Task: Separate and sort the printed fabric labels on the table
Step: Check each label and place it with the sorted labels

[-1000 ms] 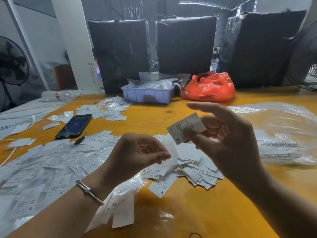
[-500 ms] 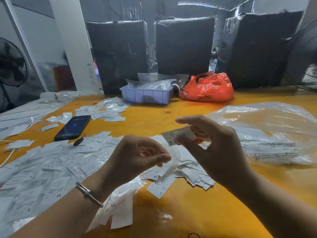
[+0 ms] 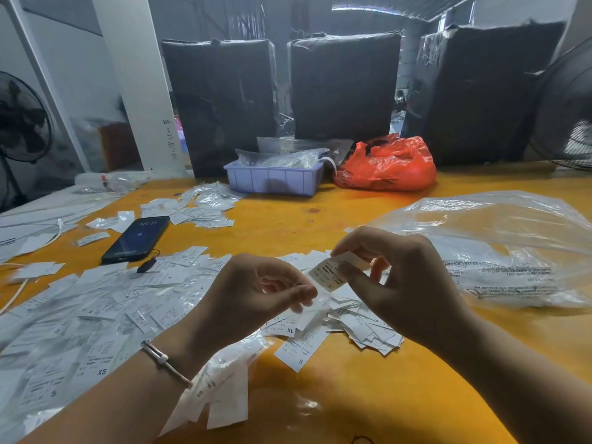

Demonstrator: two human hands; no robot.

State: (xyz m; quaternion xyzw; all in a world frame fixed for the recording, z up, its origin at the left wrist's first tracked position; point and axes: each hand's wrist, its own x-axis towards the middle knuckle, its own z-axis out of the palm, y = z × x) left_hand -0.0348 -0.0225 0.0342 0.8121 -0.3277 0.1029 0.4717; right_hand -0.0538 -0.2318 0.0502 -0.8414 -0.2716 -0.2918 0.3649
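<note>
You are looking at a dim room: the brightest light is a strip of roof opening [image 3: 394, 11] far beyond your fingers. The orange desk [image 3: 272, 225] shines softly beyond your fingers, with small glints nearer you. Your hands read dark and throw soft shadows beneath them. The clear plastic bag [image 3: 499, 238] right of your fingers catches glare. The pillar [image 3: 134, 81] and fans bend at the edges; labels far left of your fingers smear.

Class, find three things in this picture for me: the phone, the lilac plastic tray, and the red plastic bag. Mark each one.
phone [image 3: 136, 239]: head view, middle of its dark screen.
lilac plastic tray [image 3: 272, 181]: head view, its front wall.
red plastic bag [image 3: 389, 166]: head view, middle of its crumpled front.
</note>
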